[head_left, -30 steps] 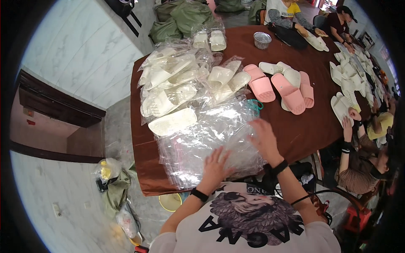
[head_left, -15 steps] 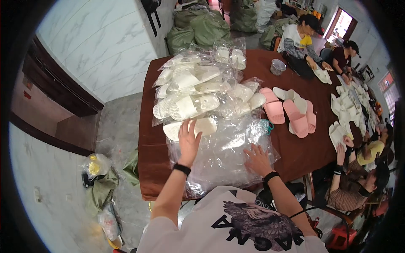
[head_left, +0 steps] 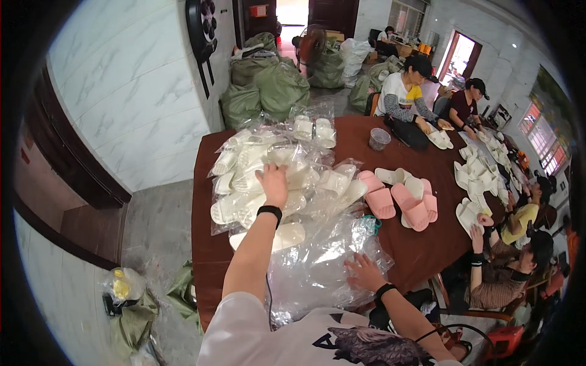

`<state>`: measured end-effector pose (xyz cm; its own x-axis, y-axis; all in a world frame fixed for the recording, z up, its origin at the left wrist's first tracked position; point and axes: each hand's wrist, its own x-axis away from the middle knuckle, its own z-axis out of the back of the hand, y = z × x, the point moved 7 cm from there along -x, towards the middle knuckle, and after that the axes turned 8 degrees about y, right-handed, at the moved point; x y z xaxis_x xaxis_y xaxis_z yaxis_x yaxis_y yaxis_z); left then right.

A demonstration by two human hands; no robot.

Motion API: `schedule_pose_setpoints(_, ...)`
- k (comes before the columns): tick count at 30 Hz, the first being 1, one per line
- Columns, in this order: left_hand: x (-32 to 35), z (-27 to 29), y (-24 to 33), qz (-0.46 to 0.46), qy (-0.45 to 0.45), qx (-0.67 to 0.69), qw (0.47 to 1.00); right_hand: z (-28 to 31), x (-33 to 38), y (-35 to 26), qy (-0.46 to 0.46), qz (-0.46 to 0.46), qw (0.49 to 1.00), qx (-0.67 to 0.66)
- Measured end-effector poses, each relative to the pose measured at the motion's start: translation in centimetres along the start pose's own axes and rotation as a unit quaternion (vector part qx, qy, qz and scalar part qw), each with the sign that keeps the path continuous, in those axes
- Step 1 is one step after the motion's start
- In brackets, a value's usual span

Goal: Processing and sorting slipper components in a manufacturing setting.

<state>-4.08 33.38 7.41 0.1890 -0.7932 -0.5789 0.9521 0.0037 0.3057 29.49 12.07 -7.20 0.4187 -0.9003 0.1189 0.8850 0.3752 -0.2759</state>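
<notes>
Currently, the left hand (head_left: 274, 181) is stretched far over the pile of bagged white slippers (head_left: 256, 177), fingers loosely curled on 1 bag. The right hand (head_left: 364, 272) lies near, fingers spread flat on the empty clear bags (head_left: 317, 262). Judged: 1 pair should be gripped firmly at the bag's middle, and the bags kept pinned.

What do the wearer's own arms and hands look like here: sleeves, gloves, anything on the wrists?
Both hands are bare, with no gloves. The left hand and right hand each have a black band at the wrist, the right one at. The forearms are uncovered; a short white sleeve of a printed T-shirt shows on the left arm. Whether the bands are watches cannot be told.
</notes>
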Motion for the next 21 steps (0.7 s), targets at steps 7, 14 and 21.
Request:
schedule_pose_setpoints(7,-0.8,11.3,0.2,0.091,0.186,0.445,0.871,-1.8,0.4,1.3,0.008,0.026,0.999,-0.024)
schedule_pose_setpoints(14,6.3,13.6,5.8,0.179,0.018,0.781,0.598,2.2,-0.4,1.2,0.095,0.027,0.988,-0.118)
schedule_pose_setpoints(21,21.9,5.8,-1.0,0.404,-0.188,0.536,0.717,-4.6,3.4,6.6,0.152,-0.002,0.93,-0.334)
